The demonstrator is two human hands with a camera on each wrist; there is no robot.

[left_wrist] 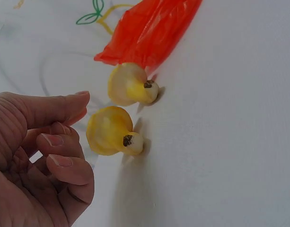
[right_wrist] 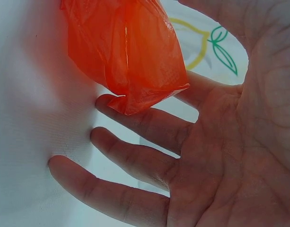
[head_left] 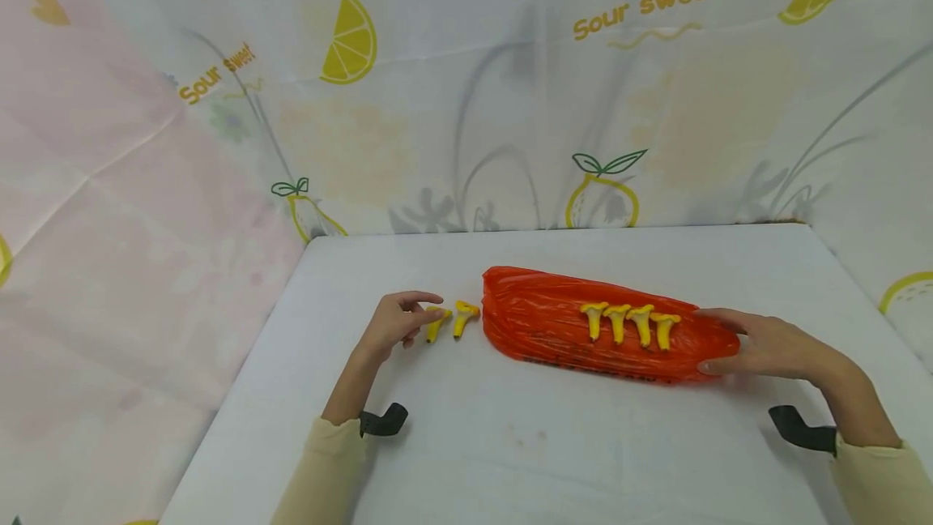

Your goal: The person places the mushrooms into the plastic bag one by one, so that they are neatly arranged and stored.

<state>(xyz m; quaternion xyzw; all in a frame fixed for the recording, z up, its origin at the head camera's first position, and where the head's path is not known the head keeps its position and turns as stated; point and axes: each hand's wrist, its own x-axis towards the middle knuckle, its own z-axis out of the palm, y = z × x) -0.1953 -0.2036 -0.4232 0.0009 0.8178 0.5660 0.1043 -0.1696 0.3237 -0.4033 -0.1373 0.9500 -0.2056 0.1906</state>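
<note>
A red plastic bag (head_left: 539,310) lies flat and long on the table, with several yellow chanterelle mushrooms (head_left: 641,326) in a row on top of it. Left of the bag, one chanterelle (head_left: 465,318) stands by its edge, with another chanterelle (left_wrist: 111,132) beside it. My left hand (head_left: 399,321) is right at this outer one, thumb and index finger extended close together and the other fingers loosely curled, holding nothing. At the bag's right end, my right hand (head_left: 783,347) is spread around the tip; its fingers (right_wrist: 135,189) are straight and apart.
The white table (head_left: 510,460) stretches in front of the bag and to both sides. Behind it hangs a printed cloth (head_left: 466,104) with lemon drawings. Each wrist wears a black camera mount (head_left: 385,421).
</note>
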